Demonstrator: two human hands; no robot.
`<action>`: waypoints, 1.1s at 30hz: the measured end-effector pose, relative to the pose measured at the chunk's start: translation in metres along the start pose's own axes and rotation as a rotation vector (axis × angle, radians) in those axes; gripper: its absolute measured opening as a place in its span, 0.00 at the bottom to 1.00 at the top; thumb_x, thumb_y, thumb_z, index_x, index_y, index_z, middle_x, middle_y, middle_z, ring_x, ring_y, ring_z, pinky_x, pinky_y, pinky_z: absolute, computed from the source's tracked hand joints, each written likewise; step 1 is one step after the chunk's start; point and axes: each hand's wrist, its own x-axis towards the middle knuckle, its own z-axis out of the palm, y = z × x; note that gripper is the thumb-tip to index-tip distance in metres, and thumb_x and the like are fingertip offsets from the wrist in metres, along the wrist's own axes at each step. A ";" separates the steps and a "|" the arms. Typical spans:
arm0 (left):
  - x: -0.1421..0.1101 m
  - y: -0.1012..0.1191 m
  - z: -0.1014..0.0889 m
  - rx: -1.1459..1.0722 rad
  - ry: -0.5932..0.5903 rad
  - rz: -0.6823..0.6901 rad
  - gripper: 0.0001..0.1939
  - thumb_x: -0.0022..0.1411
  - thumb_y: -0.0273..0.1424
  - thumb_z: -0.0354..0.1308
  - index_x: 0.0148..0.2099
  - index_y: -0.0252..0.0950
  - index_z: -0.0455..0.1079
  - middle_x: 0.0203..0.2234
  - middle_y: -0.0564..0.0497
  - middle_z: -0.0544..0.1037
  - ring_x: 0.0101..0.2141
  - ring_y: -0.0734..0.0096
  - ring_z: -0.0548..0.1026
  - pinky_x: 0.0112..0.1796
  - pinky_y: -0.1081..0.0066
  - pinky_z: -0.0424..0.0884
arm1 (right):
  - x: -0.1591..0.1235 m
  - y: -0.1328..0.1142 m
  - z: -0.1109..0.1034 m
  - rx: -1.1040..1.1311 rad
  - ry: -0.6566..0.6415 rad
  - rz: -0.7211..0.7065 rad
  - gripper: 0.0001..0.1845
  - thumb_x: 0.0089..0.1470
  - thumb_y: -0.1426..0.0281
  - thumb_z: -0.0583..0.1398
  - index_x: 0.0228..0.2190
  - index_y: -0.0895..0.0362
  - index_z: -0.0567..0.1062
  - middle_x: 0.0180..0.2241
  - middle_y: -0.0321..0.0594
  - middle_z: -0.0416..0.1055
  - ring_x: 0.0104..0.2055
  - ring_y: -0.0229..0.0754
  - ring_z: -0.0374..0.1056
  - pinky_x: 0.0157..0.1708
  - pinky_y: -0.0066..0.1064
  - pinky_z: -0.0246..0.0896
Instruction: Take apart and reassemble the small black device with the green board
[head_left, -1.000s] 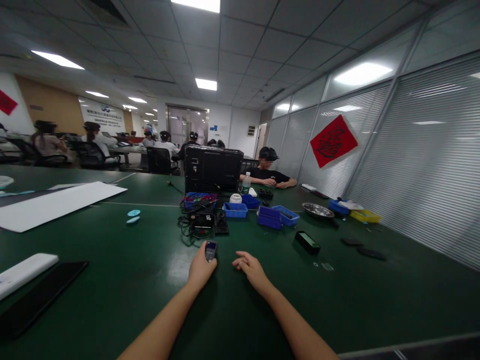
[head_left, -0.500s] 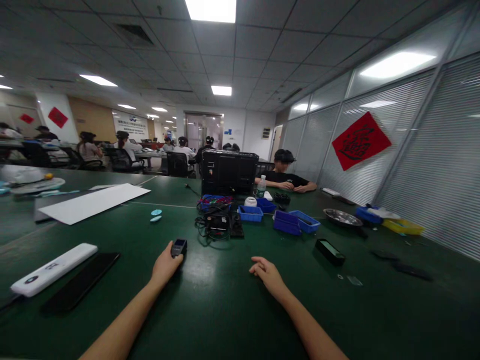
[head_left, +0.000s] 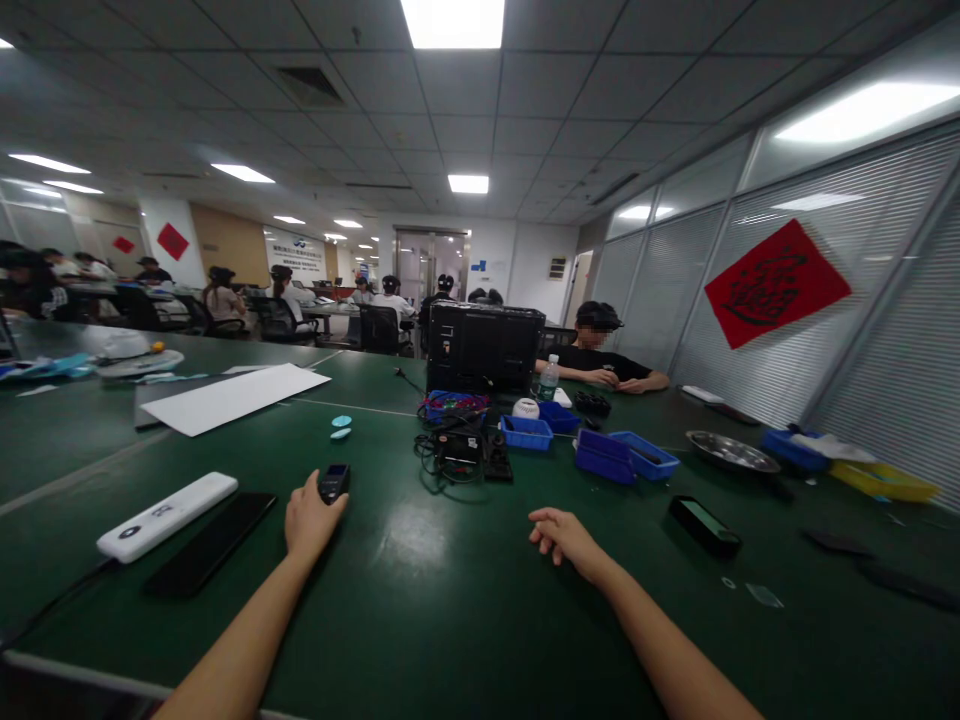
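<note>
My left hand (head_left: 306,522) is closed around a small black handheld device (head_left: 335,482) with a little screen, low over or on the green table. The exact kind of device I cannot make out. My right hand (head_left: 564,540) hovers near the table with fingers loosely bent and apart, holding nothing visible. To its right lies a black open case (head_left: 705,526) with a greenish inside. A long flat black object (head_left: 211,546) lies left of my left hand, beside a white power strip-like bar (head_left: 168,518) with a cable. Two light blue pieces (head_left: 341,426) lie beyond the device.
Mid-table stand a black box-like machine (head_left: 484,350), tangled black cables (head_left: 450,462), a blue tray (head_left: 526,433) and a ball (head_left: 526,408). A metal dish (head_left: 733,452) and yellow tray (head_left: 883,481) are at right. A person (head_left: 600,350) sits across.
The view has swung left, so the table's things appear farther right. My left hand has moved left with the device. My right hand stays loosely bent over the table.
</note>
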 end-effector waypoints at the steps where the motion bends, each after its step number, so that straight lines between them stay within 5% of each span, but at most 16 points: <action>1: -0.001 0.001 0.000 -0.003 -0.004 -0.008 0.37 0.52 0.45 0.50 0.60 0.33 0.49 0.47 0.37 0.65 0.47 0.53 0.67 0.42 0.63 0.64 | 0.003 0.000 0.000 0.016 0.019 -0.001 0.15 0.43 0.69 0.54 0.36 0.60 0.67 0.25 0.38 0.69 0.20 0.34 0.63 0.11 0.21 0.50; 6: -0.002 0.005 0.000 -0.047 -0.035 0.030 0.35 0.53 0.43 0.50 0.60 0.35 0.49 0.47 0.39 0.66 0.47 0.53 0.67 0.42 0.63 0.64 | 0.002 0.004 0.003 0.042 0.231 -0.106 0.13 0.43 0.69 0.54 0.34 0.60 0.67 0.24 0.36 0.68 0.19 0.32 0.60 0.13 0.22 0.53; 13: -0.003 0.010 0.001 -0.162 -0.084 -0.001 0.34 0.54 0.45 0.49 0.59 0.35 0.50 0.47 0.40 0.68 0.45 0.55 0.69 0.41 0.63 0.65 | -0.007 0.005 -0.007 0.025 0.144 -0.089 0.16 0.43 0.65 0.55 0.35 0.60 0.69 0.25 0.37 0.68 0.19 0.32 0.60 0.17 0.24 0.54; 21: 0.006 0.004 0.000 -0.195 -0.063 -0.057 0.24 0.56 0.44 0.44 0.49 0.35 0.65 0.42 0.42 0.72 0.43 0.58 0.70 0.40 0.65 0.65 | -0.006 0.010 -0.014 0.023 0.098 -0.088 0.16 0.44 0.65 0.55 0.36 0.61 0.69 0.26 0.38 0.69 0.20 0.32 0.59 0.17 0.24 0.54; 28: -0.010 0.014 -0.010 0.018 0.026 -0.027 0.32 0.52 0.50 0.48 0.55 0.38 0.57 0.48 0.40 0.65 0.48 0.51 0.64 0.43 0.59 0.62 | -0.011 -0.001 -0.012 0.010 0.101 -0.044 0.13 0.46 0.68 0.54 0.35 0.61 0.69 0.26 0.38 0.68 0.20 0.32 0.60 0.18 0.24 0.54; 33: -0.012 0.014 -0.008 0.079 0.017 0.037 0.33 0.51 0.43 0.52 0.58 0.38 0.52 0.47 0.40 0.65 0.47 0.53 0.65 0.44 0.62 0.62 | -0.011 0.000 -0.013 -0.012 0.096 -0.054 0.13 0.46 0.67 0.54 0.35 0.60 0.70 0.25 0.37 0.68 0.19 0.32 0.59 0.18 0.25 0.54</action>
